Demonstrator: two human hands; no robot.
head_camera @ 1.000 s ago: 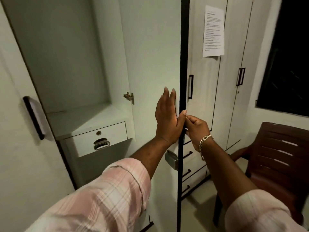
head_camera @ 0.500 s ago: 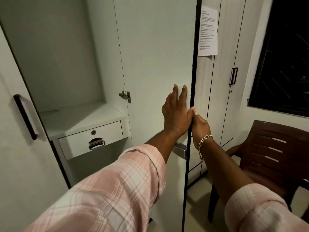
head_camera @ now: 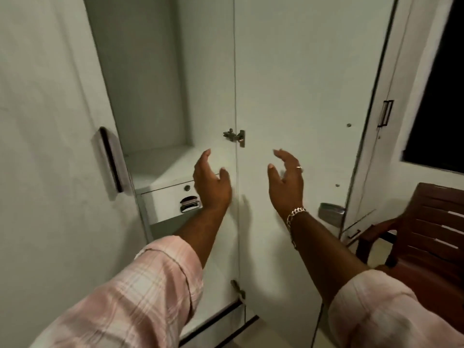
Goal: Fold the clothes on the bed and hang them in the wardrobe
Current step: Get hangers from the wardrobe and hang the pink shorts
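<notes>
The white wardrobe stands open in front of me, with a bare inner shelf and a small drawer with a metal handle under it. Its right door is swung wide, inner face toward me. My left hand hovers in front of the drawer, fingers loosely relaxed, holding nothing. My right hand, with a bracelet and ring, hovers before the open door, fingers relaxed and empty. No clothes or bed are in view.
The left door with a dark handle hangs open at the left. A brown plastic chair stands at the right beside a dark window. Another closed wardrobe door lies behind the open one.
Both hands have come off the right door's edge and now hover free. The right door has swung further open to the right.
</notes>
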